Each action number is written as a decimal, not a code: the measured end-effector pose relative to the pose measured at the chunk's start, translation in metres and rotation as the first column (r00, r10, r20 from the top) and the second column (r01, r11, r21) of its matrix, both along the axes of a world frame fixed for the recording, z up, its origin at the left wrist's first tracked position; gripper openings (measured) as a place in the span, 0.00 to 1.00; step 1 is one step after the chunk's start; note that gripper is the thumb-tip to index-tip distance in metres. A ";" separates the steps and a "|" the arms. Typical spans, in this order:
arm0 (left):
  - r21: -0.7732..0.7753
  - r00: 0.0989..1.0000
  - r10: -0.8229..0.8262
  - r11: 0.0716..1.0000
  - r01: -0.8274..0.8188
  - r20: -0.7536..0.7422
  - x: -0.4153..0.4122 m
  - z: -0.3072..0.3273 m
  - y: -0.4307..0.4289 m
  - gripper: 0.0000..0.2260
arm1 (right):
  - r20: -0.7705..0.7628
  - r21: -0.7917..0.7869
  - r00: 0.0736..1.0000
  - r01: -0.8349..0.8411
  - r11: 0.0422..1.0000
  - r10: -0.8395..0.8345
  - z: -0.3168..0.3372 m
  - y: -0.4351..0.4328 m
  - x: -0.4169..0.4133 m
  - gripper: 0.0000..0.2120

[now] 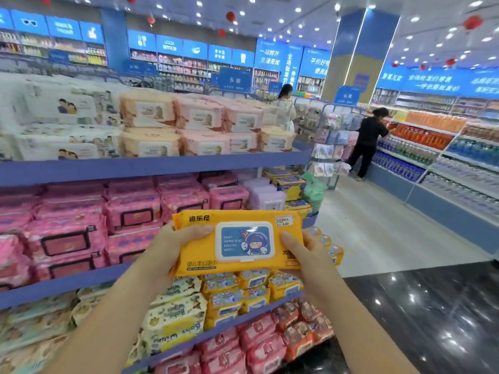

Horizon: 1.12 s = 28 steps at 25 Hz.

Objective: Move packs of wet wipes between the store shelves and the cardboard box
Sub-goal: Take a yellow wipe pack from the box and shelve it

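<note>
Both hands clamped on the yellow wipes pack [237, 242] — left hand [172, 247] at 9 o'clock, right hand [302, 256] at 3 — held front of the shelves [151, 164], box nowhere visible, so next I guess it goes onto the matching yellow stack [251, 290] at 6.

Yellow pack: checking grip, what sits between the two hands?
Head view: only the yellow pack spans between left hand and right hand, its blue lid centred there.

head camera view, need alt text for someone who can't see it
Two bare hands, left hand and right hand, hold a yellow pack of wet wipes flat, its blue lid facing up, in front of store shelves stacked with pink, white and yellow packs.
</note>
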<state>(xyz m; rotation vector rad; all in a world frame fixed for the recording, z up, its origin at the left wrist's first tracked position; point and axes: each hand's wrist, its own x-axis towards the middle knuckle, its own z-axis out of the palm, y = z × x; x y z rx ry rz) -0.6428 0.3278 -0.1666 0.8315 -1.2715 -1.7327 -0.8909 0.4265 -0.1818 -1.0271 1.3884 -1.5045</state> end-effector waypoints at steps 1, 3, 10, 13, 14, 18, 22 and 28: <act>0.019 1.000 -0.016 1.000 0.015 0.016 -0.020 -0.014 -0.008 0.39 | 0.018 0.026 1.000 0.014 1.000 -0.015 -0.015 -0.005 -0.020 0.16; 0.045 0.996 -0.067 0.997 0.065 0.058 -0.059 -0.047 -0.027 0.42 | 0.049 0.074 0.999 0.019 0.997 -0.023 -0.048 -0.015 -0.060 0.18; 0.007 0.942 -0.212 0.976 0.218 0.260 -0.166 -0.164 -0.100 0.36 | 0.088 0.310 0.994 -0.087 0.947 0.063 -0.163 -0.069 -0.194 0.43; -0.079 0.820 -0.271 0.931 0.356 0.504 -0.213 -0.192 -0.131 0.36 | -0.008 0.396 0.993 -0.107 0.912 0.120 -0.181 -0.098 -0.249 0.41; -0.081 0.779 -0.273 0.921 0.382 0.565 -0.227 -0.201 -0.139 0.36 | -0.040 0.415 0.990 -0.104 0.904 0.132 -0.188 -0.106 -0.265 0.40; -0.097 0.645 -0.168 0.930 0.355 0.746 -0.287 -0.247 -0.159 0.41 | -0.150 0.535 0.955 -0.138 0.833 0.255 -0.219 -0.145 -0.333 0.40; -0.085 0.565 -0.074 0.964 0.250 0.821 -0.350 -0.305 -0.176 0.42 | -0.288 0.659 0.803 -0.228 0.716 0.521 -0.265 -0.208 -0.412 0.42; -0.157 0.415 0.072 0.972 0.174 0.907 -0.426 -0.375 -0.227 0.40 | -0.787 0.586 0.158 -0.111 0.803 0.596 -0.349 -0.325 -0.482 0.48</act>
